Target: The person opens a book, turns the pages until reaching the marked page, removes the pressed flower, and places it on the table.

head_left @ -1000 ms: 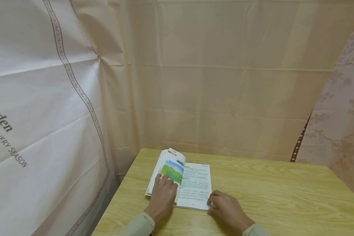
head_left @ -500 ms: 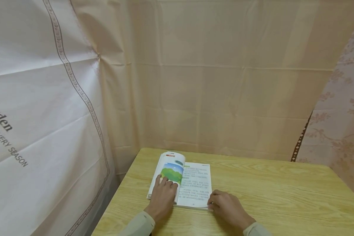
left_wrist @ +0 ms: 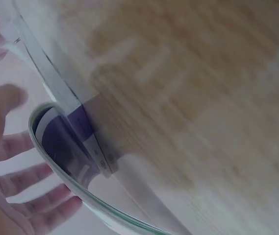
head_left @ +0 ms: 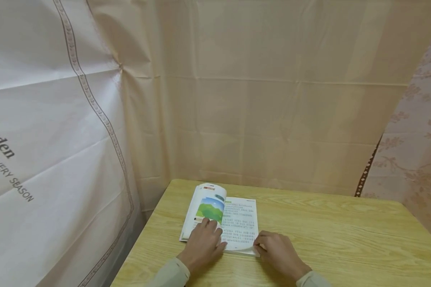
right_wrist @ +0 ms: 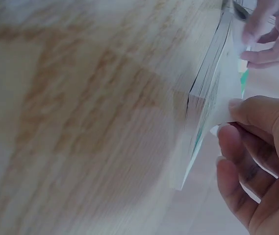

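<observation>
An open book (head_left: 238, 223) lies on the wooden table, its left side showing a green landscape picture and its right side printed text. The left-hand pages bulge up in a curve. My left hand (head_left: 202, 244) rests on the lower part of those pages, and in the left wrist view its fingers (left_wrist: 36, 203) lie stretched along the curved stack. At the lower right corner, my right hand (head_left: 278, 253) pinches a page (right_wrist: 227, 90) between thumb and forefinger. That page's corner is bent up off the pages beneath.
The wooden table (head_left: 327, 231) extends to the right of the book. Beige cloth (head_left: 273, 119) hangs behind it, a white printed cloth (head_left: 57, 159) hangs on the left, and a floral cloth (head_left: 420, 139) on the right.
My left hand has shifted slightly right toward the spine, its thumb now spread over the right page's lower edge. The lower right page corner has lifted in my right hand's fingers.
</observation>
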`<action>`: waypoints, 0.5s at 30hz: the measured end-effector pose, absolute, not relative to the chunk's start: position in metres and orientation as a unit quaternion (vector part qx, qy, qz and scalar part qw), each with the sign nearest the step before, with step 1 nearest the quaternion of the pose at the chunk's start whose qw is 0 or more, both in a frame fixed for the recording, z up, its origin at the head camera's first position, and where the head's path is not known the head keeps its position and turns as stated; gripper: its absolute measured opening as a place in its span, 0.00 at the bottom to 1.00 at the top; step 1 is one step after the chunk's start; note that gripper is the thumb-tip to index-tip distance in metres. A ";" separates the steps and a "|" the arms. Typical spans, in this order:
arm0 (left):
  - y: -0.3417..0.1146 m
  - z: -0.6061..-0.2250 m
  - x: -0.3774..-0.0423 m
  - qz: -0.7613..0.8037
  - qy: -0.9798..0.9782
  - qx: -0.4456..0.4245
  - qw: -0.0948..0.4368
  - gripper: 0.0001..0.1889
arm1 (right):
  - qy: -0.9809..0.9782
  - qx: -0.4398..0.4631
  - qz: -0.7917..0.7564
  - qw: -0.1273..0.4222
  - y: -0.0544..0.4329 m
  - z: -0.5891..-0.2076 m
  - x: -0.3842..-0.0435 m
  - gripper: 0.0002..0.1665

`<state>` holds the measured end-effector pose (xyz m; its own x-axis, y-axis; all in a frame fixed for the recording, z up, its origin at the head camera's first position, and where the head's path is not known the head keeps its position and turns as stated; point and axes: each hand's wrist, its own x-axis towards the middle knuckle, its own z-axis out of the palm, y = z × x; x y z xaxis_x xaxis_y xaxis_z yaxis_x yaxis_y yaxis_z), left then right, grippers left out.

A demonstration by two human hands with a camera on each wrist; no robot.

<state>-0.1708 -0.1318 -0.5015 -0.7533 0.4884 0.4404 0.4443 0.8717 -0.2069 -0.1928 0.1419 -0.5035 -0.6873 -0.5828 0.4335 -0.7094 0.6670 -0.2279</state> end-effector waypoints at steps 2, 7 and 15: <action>-0.130 -0.503 -0.170 0.055 -0.939 -0.243 0.238 0.26 | -0.897 0.358 0.200 0.166 0.142 -0.502 -0.192 0.06; -0.126 -0.505 -0.169 0.078 -0.947 -0.225 0.214 0.34 | -0.893 0.357 0.215 0.170 0.142 -0.498 -0.191 0.06; -0.125 -0.502 -0.167 0.088 -0.948 -0.225 0.209 0.30 | -0.884 0.360 0.219 0.203 0.142 -0.495 -0.188 0.07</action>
